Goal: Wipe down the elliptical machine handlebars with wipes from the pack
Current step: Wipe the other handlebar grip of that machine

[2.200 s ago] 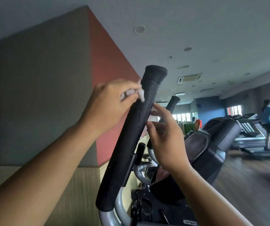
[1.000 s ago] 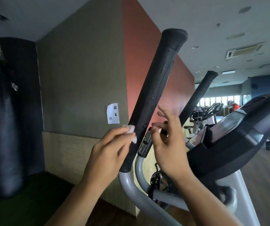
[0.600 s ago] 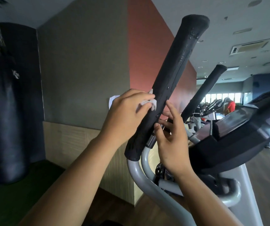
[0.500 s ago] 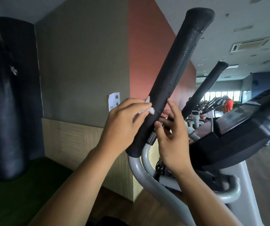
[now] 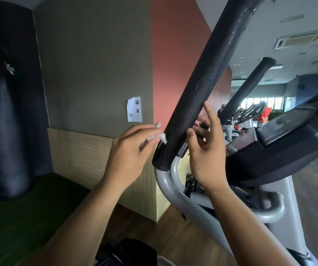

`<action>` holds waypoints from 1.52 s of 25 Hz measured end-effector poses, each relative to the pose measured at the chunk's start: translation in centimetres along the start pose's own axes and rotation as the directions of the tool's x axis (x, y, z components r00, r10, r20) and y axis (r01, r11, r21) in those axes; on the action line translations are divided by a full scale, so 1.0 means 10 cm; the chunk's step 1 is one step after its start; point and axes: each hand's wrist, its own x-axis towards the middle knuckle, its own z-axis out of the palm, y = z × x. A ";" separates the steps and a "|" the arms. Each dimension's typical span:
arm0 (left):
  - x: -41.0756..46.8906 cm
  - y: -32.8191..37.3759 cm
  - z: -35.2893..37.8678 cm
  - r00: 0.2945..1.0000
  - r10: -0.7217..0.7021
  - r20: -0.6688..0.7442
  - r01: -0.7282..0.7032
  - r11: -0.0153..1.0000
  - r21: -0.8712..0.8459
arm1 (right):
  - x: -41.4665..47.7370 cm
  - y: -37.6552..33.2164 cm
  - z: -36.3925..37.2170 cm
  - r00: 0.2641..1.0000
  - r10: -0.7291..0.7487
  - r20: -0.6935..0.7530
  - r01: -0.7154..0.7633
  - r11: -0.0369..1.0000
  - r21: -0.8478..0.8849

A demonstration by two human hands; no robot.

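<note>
Far left, a punching bag (image 5: 10,112) hangs beside the wall. Toward centre, the left hand (image 5: 127,156) pinches a crumpled wipe (image 5: 162,138) between thumb and fingers, pressed to the near handlebar (image 5: 208,77) just above the foam grip's lower end. Half a second earlier it sat higher, so the downstroke is judged nearly complete on this face. Handlebar long axis: diagonal, rising to upper right, top out of frame. Right hand (image 5: 206,158), fingers apart and straight, steadies the grip's opposite side.
</note>
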 end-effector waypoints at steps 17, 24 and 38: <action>0.07 0.32 0.20 0.991 0.011 -0.134 0.015 0.981 0.195 | 0.07 0.04 -0.11 0.995 0.006 0.099 -0.013 0.997 0.070; -0.68 0.23 0.37 0.990 -0.041 -0.134 0.074 0.965 0.250 | 0.16 0.05 -0.24 0.981 0.004 0.193 -0.027 0.992 0.120; -0.12 0.39 0.29 0.994 0.082 -0.070 -0.061 0.962 0.265 | 0.14 -0.11 -0.25 0.992 0.018 0.125 -0.030 0.995 0.095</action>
